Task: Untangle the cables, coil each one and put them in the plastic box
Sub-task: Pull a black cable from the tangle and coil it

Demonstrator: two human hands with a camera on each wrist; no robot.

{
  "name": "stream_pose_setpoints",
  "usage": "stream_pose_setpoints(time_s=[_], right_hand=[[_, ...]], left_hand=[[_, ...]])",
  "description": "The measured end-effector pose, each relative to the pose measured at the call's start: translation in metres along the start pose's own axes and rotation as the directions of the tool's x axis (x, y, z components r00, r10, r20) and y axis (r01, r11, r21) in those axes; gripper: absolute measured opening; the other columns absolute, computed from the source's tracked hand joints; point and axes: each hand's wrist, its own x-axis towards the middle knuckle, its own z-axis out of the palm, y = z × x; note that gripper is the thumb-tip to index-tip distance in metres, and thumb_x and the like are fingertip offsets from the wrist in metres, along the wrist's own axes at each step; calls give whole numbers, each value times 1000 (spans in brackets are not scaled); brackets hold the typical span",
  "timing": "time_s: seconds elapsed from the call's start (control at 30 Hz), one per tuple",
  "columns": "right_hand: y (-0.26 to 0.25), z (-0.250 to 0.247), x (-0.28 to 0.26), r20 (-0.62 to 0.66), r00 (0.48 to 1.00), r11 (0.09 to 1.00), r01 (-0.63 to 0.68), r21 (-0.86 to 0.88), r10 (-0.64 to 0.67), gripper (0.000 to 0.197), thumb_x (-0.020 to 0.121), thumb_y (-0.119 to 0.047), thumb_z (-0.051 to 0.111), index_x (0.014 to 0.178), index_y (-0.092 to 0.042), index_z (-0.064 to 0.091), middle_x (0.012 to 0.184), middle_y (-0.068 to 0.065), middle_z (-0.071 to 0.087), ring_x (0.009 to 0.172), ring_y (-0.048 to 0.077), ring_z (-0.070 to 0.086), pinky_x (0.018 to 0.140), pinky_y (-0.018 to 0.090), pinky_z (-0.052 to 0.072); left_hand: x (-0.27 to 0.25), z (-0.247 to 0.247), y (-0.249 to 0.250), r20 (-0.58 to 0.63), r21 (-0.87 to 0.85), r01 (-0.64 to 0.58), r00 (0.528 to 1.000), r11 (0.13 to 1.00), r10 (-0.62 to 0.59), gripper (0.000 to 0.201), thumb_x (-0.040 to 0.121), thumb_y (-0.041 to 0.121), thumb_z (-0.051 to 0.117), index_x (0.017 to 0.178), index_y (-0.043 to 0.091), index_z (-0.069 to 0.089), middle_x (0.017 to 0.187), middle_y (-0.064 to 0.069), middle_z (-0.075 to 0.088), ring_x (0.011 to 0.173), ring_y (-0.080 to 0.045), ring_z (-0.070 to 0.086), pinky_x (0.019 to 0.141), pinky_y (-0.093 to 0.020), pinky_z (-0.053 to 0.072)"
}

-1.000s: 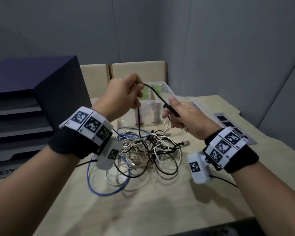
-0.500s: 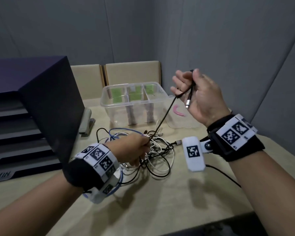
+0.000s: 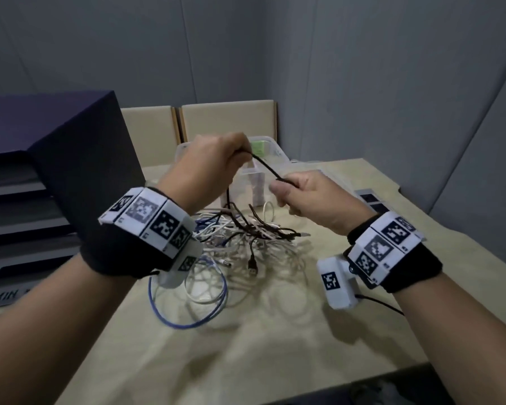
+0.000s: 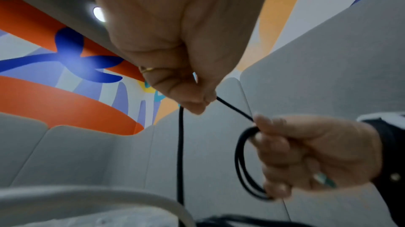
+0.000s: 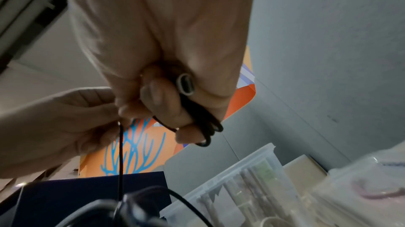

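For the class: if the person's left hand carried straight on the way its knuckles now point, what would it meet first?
Probably the clear plastic divided box, which sits just beyond the left hand in the head view. The hand is raised, pinching the thin black cable, so it might pass above the rim; depth is unclear.

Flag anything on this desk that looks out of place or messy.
The cable pile on the table is still one knot of white, blue and black leads. The black cable, pinched between both hands, still trails into it. Nothing looks damaged or spilled.

Both hands raised, close together: left hand pinches the black cable; right hand fingers curled round its coiled loops.
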Motion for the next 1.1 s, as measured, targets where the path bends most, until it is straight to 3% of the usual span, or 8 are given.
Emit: stream_pose_setpoints(time_s=[0.17, 0.3, 0.43, 0.5, 0.6, 0.73, 0.97, 1.1], right_hand=[[-1, -6, 11, -76, 996, 939, 58, 338, -34, 39, 103, -26, 36, 66, -15, 42, 44, -10, 32, 42, 11, 27, 56, 31, 29], [-13, -9, 11, -168, 985, 791, 80, 607, 28, 37, 103, -27, 32, 71, -14, 46, 56, 3, 60, 45, 15, 48, 54, 26, 39], [-18, -6, 15, -234, 967, 538, 147, 830, 96, 34, 103, -25, 32, 82, -8, 53, 111, 21, 67, 99, 27, 68, 81, 35, 56], [-13, -5, 19, -315, 939, 646, 156, 747, 137, 31, 103, -25, 36, 87, -10, 57, 104, 17, 66, 98, 21, 65, 81, 35, 54], [1, -2, 20, -389, 921, 995, 40, 90, -1, 26, 100, -30, 43, 88, -21, 64, 84, 13, 61, 75, 13, 52, 65, 26, 40], [17, 6, 18, -121, 993, 907, -40, -420, -12, 28, 98, -25, 45, 89, -3, 61, 82, 11, 62, 77, 21, 57, 74, 33, 46], [18, 15, 8, 35, 999, 988, -36, -148, 41, 34, 97, -39, 47, 70, -20, 57, 51, -13, 51, 52, 7, 47, 59, 24, 39], [4, 10, 11, -64, 998, 967, 31, 253, -16, 37, 102, -27, 39, 68, -14, 44, 42, -10, 38, 42, 12, 36, 67, 38, 42]], left_hand=[[-24, 41, -13, 323, -11, 108, 941, 994, -98, 9, 95, 22, 48, 91, 18, 56, 89, -4, 67, 74, -21, 62, 66, -31, 49], [-53, 73, -19, 460, -55, 167, 879, 984, -123, 13, 94, 20, 49, 86, 14, 56, 78, -3, 65, 64, -17, 62, 61, -30, 50], [-71, 85, -18, 566, -22, 121, 820, 992, -87, 12, 94, 18, 48, 88, 11, 55, 79, -4, 63, 71, -22, 61, 67, -35, 50], [-74, 84, -18, 605, -1, 112, 791, 994, -88, 14, 95, 19, 48, 90, 9, 56, 80, -4, 61, 72, -20, 59, 66, -30, 47], [-69, 73, -20, 580, -73, 181, 808, 981, -106, 13, 95, 17, 49, 86, 10, 57, 73, -3, 63, 62, -20, 63, 61, -30, 50], [-50, 50, -19, 380, -136, 215, 913, 967, -149, 12, 95, 20, 50, 88, 18, 60, 64, 6, 61, 53, -12, 60, 52, -24, 47], [-27, 30, -22, -16, -174, 154, 987, 973, -159, 8, 93, 18, 54, 93, 22, 61, 72, 11, 57, 60, -5, 52, 54, -15, 37], [-38, 47, -26, 209, -139, 184, 966, 973, -153, 10, 95, 20, 49, 91, 17, 57, 73, 10, 59, 69, -13, 56, 59, -22, 38]])
